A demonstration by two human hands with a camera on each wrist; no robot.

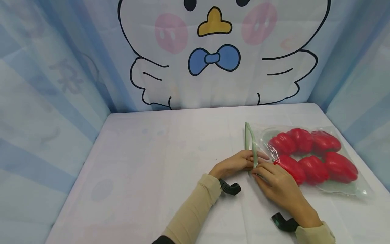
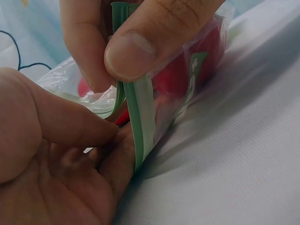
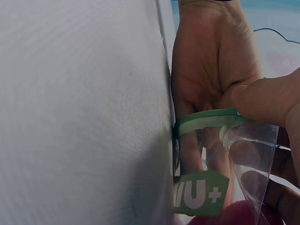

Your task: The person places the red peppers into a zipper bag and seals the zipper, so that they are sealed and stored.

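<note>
A clear zip bag [image 1: 362,193] with a green zip strip [image 1: 254,145] lies at the right of the table. Inside it are several red bell peppers [image 1: 313,169] on a pale tray [image 1: 333,186]. My left hand [image 1: 236,163] is at the bag's mouth; its extended fingers reach in past the strip, showing through the clear film in the right wrist view. From the near side, my right hand [image 1: 278,184] pinches the zip edge between thumb and fingers. A green printed label [image 3: 201,193] shows on the bag in the right wrist view.
A white cloth covers the table [image 1: 146,176], whose back edge meets a curtain [image 1: 213,88] printed with a cartoon figure. Blue and white curtains hang at both sides. Each wrist carries a black camera [image 1: 230,187].
</note>
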